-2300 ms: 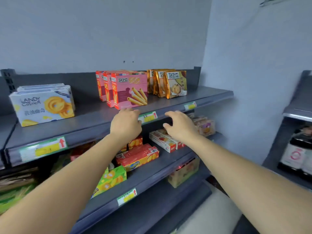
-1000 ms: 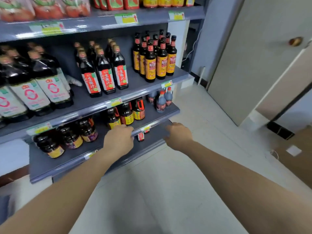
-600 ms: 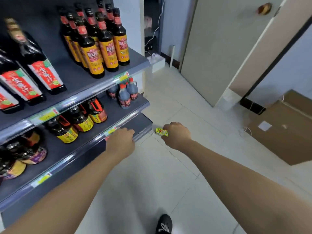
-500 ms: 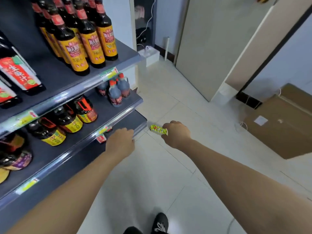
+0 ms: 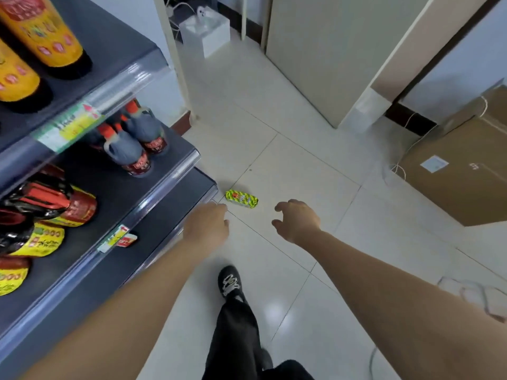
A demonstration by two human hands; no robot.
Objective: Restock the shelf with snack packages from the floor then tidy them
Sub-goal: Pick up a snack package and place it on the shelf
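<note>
While the dark shelf (image 5: 109, 193) with its sauce bottles (image 5: 129, 154) stands at my left, my left hand (image 5: 207, 224) hangs just off its lower edge, fingers loosely curled and holding nothing. Below it, my black shoe (image 5: 230, 282) stands on the pale floor tiles (image 5: 301, 165). The green-and-yellow snack package (image 5: 241, 199) lies flat on the tiles near the shelf's corner, untouched. My right hand (image 5: 297, 222) hovers close beside it, fingers and thumb spread and bent, holding nothing. Farther right sits a cardboard box (image 5: 461, 171).
</note>
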